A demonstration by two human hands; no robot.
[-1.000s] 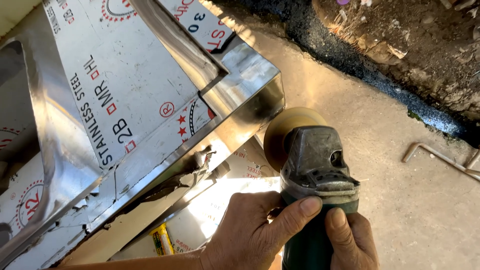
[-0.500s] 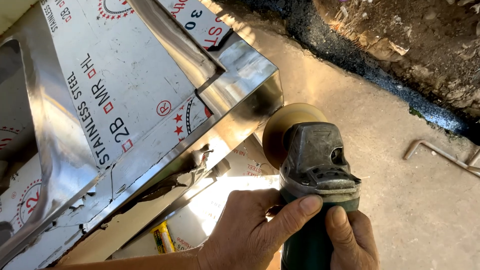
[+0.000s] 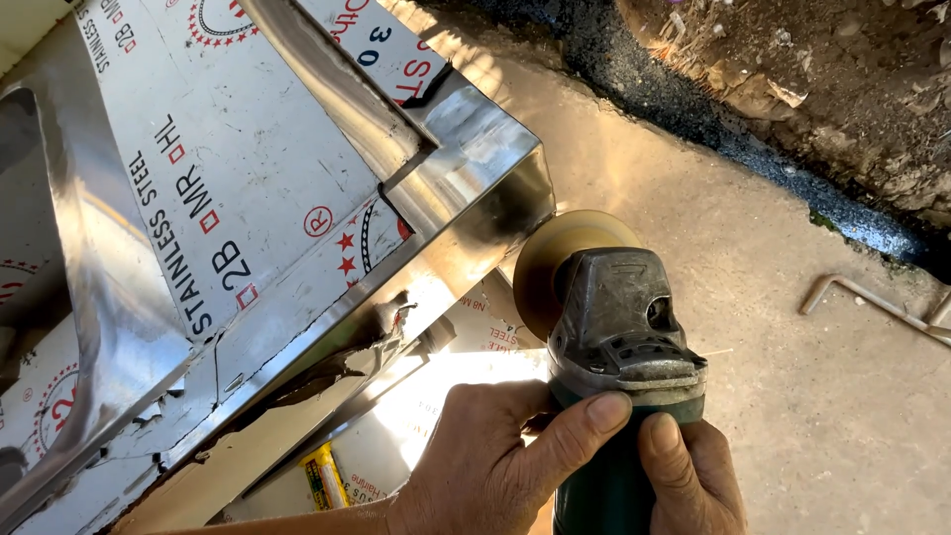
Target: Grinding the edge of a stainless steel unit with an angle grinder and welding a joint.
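White protective film (image 3: 228,188) printed in black and red covers the steel sheet, upper left, torn along its lower edge; small yellow rectangular packet (image 3: 323,479) lies below, bottom centre, partly in shadow

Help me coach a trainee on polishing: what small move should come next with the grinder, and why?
Probably ease the disc along the steel corner's dark, dull edge. Both hands, left and right, grip the angle grinder, and its disc sits right at that corner.

Grinder (image 3: 619,327) right of steel frame (image 3: 466,188)
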